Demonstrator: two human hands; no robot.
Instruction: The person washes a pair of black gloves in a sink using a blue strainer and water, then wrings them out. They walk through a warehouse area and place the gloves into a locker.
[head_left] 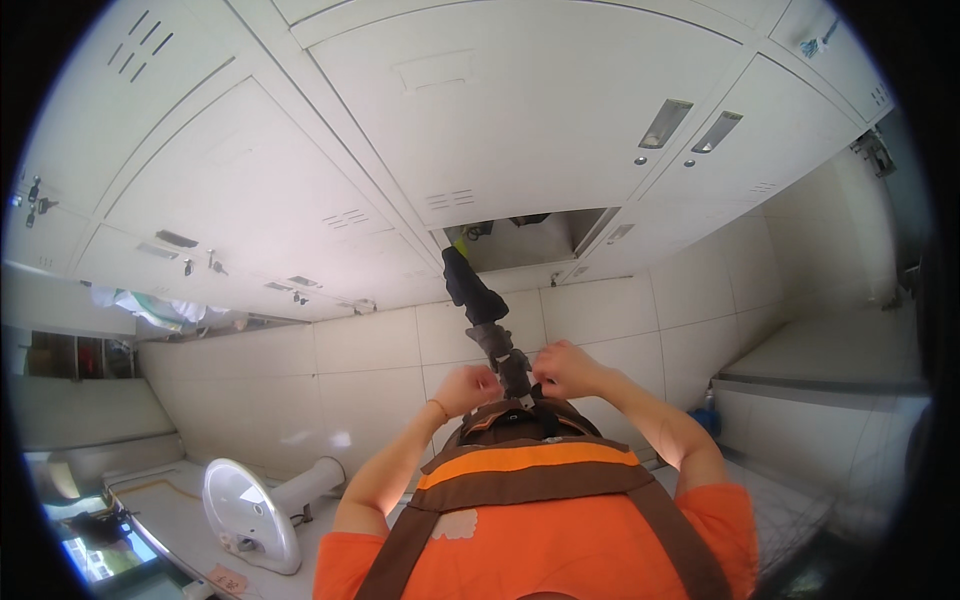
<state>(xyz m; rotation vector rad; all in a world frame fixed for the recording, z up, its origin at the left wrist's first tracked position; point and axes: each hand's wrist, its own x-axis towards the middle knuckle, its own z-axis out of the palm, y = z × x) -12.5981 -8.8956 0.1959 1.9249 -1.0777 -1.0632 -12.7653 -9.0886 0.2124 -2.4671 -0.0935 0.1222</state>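
My left hand (468, 390) is closed in front of my waist, with its fingers curled in toward the middle. Opposite it, my right hand (566, 370) is closed as well, fingertips turned down and inward. What the fingers grip is hidden. Between the hands is a long, bulky black and brown piece (495, 342) of what looks like fabric. It stretches from my waist toward an open locker compartment (530, 250); I cannot tell exactly what it is. A brown garment with an orange band (530, 468) covers my front over an orange shirt.
White metal lockers (490, 110) with recessed handles stand ahead, some with keys in their locks. Dark items and something yellow-green lie in the open compartment. A white pedestal sink (250, 515) is at lower left. Benches (830, 350) flank the tiled floor (370, 395).
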